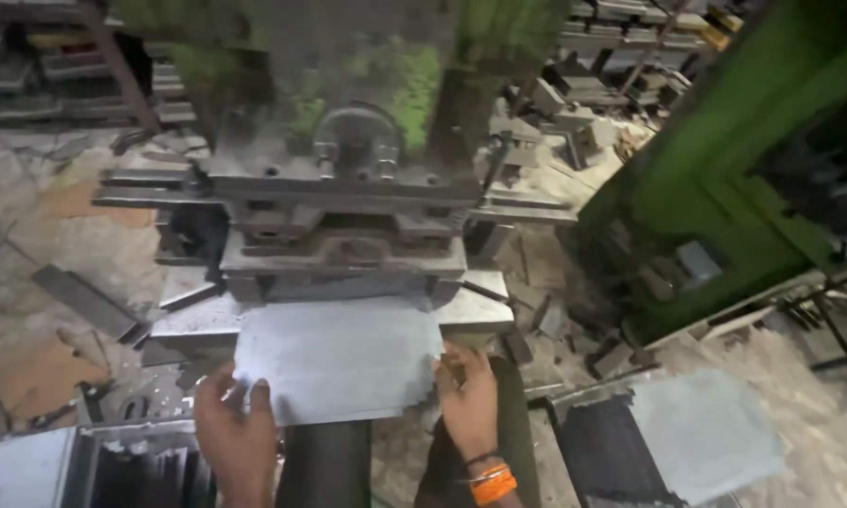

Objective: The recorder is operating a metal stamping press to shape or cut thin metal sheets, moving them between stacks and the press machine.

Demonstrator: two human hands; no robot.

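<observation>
Gripping the metal sheet (339, 362) by its near corners: left hand (235, 428) and right hand (468, 395) both pinch it. Sheet lies flat, long axis crosswise, ahead of fingers, far edge at the press die (343, 254).

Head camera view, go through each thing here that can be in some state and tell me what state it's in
Metal sheet: flat on the press bed, gripped at its near edge.
Left hand: holding the sheet's near left corner.
Right hand: holding the sheet's near right edge.
Press die: a dark gap above the sheet's far edge.
Stack of sheets: lying flat at right, untouched.
</observation>
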